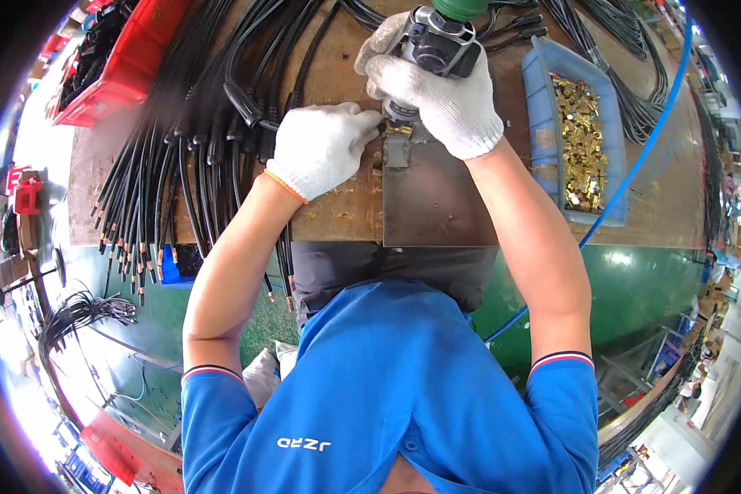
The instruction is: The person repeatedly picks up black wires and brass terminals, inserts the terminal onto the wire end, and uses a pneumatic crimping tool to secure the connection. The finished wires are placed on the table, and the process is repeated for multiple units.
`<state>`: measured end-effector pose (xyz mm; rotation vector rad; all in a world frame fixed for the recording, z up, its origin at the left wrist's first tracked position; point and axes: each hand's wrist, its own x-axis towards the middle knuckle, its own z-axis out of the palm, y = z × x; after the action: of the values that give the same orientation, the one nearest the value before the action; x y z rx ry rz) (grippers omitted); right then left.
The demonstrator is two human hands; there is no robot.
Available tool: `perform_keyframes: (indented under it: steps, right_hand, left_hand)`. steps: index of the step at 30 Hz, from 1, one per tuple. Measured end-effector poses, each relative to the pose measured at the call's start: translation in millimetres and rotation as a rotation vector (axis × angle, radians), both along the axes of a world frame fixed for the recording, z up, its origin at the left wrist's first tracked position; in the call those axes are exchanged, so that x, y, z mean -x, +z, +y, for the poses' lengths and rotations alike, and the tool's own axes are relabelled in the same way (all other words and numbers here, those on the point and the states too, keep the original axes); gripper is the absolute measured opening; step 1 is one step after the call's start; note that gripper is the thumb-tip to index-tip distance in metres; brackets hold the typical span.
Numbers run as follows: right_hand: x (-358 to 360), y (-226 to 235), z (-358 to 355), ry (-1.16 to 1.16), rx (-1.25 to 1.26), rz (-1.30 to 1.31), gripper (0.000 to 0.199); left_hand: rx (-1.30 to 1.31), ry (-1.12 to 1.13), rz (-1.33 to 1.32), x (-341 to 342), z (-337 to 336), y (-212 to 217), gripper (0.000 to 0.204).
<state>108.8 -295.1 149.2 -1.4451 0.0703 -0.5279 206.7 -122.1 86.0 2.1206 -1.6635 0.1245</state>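
My right hand [445,95], in a white knit glove, is wrapped round a black and silver power tool with a green end [432,49]. The tool stands over a small brass piece [399,130] at the edge of a dark metal plate [440,198]. My left hand [325,148], also gloved, is closed, its fingertips pinching something dark beside the brass piece. It looks like the end of a black cable [243,103], which runs in from the left behind the glove. The tool and my fingers partly hide where they meet.
Many black cables with bare copper ends [140,222] hang over the table's left front edge. A blue-grey bin [543,123] of brass parts stands at right, with a blue hose [650,140] passing over it. A red bin [136,66] is far left; more coiled cables [634,107] lie far right.
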Motion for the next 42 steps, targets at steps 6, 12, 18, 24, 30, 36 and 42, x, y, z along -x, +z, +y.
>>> perform_keyframes:
  steps: [6,12,18,24,30,36,42]
  right_hand:
    - [26,56,-16,-0.053,-0.188,-0.271,0.018]
    - [100,83,-151,-0.246,-0.152,-0.1,0.02]
    - [154,34,-217,-0.772,0.068,0.501,0.023]
    - [180,-10,-238,-0.882,0.656,0.868,0.051]
    - [132,16,-133,-0.863,0.985,0.464,0.042]
    - [85,5,-5,-0.081,0.247,0.481,0.025]
    - [85,-10,3,-0.124,0.155,0.374,0.02]
  left_hand:
    - [-0.094,0.014,0.013,0,3,10,0.022]
    - [0.037,-0.028,0.138,10,14,57,0.024]
    - [0.063,-0.095,0.187,18,10,67,0.022]
    - [0.066,-0.077,0.139,15,8,59,0.021]
    - [0.052,-0.024,0.13,19,2,64,0.021]
    - [0.124,-0.048,0.155,22,-6,70,0.021]
    - [0.104,-0.082,0.18,18,-6,60,0.024]
